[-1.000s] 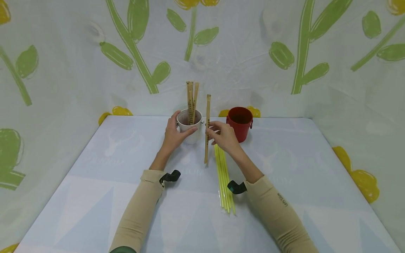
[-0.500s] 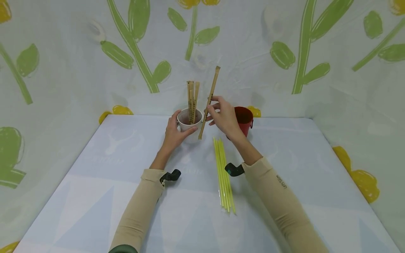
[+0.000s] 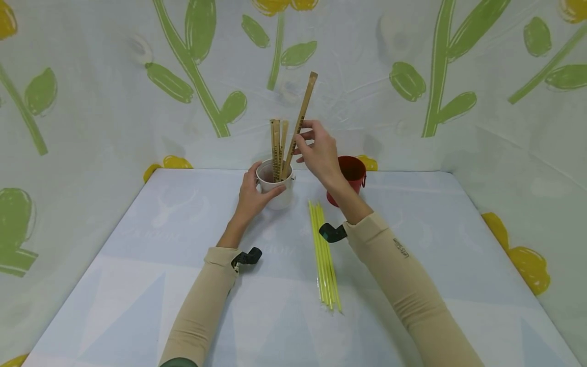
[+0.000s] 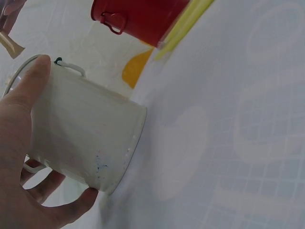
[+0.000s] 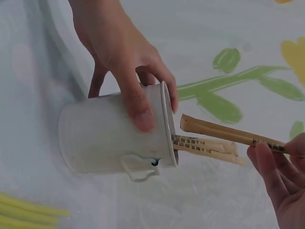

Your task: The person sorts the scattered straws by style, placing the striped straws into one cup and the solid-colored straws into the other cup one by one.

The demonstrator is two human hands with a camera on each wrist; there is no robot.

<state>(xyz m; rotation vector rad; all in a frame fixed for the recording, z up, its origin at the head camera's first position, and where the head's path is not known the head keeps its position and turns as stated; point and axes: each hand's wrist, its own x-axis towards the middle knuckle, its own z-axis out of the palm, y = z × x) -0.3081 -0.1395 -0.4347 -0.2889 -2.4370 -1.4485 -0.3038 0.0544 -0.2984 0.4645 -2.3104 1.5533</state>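
- Left hand (image 3: 251, 196) wraps the white cup (image 3: 275, 187), which stands near the table's (image 3: 137, 285) far edge
- Right hand (image 3: 318, 150) pinches a tilted brown wrapped stick (image 3: 300, 118), its lower end at the cup's rim beside 2 upright sticks (image 3: 277, 148)
- Red bucket (image 3: 354, 173) stands just right; yellow straws (image 3: 324, 255) lie between the forearms

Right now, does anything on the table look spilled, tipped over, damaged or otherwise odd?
Nothing stands out. The white cup stands upright in the left hand, the right hand pinches a brown stick tilted, its lower end at the rim, the red bucket is upright, and the yellow straws lie bundled.
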